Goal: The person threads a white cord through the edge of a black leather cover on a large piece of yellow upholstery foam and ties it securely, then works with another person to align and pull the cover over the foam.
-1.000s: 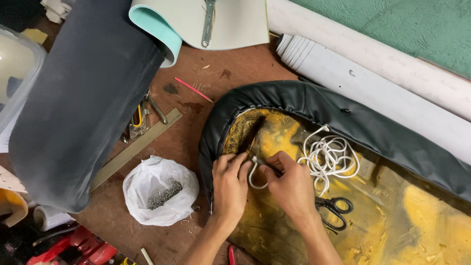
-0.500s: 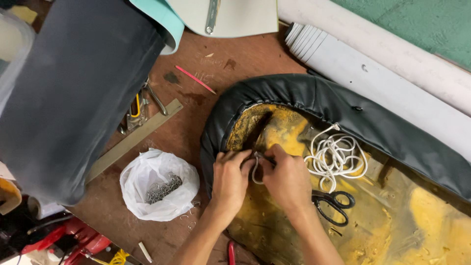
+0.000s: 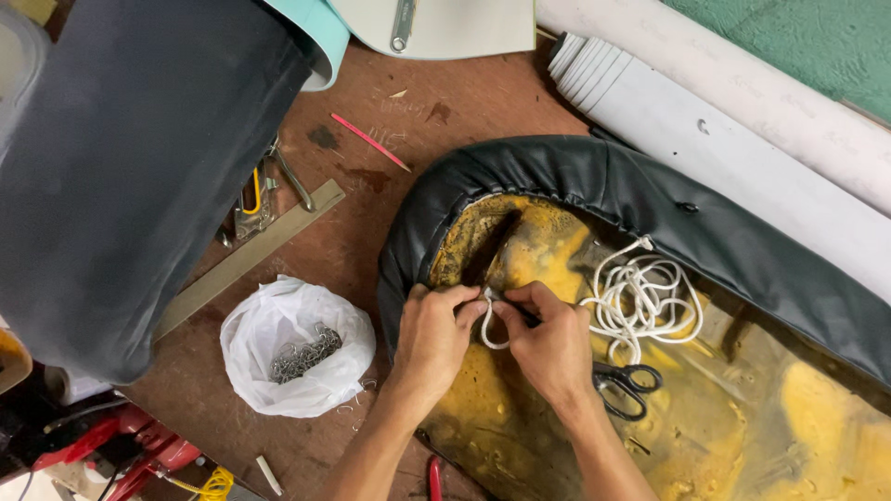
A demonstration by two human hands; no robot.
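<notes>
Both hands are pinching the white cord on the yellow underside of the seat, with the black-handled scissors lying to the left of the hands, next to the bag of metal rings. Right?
Not quite. In the head view the scissors lie to the right of the right hand, below the coil of white cord. The bag of metal rings sits left of the left hand. The rest holds.

Even overhead light, sharp, soft shadows

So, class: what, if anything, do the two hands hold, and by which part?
Both the left hand and right hand pinch the white cord near its end, at a small loop between the fingertips, over the yellow seat base. The coil lies loose beside them.
</notes>
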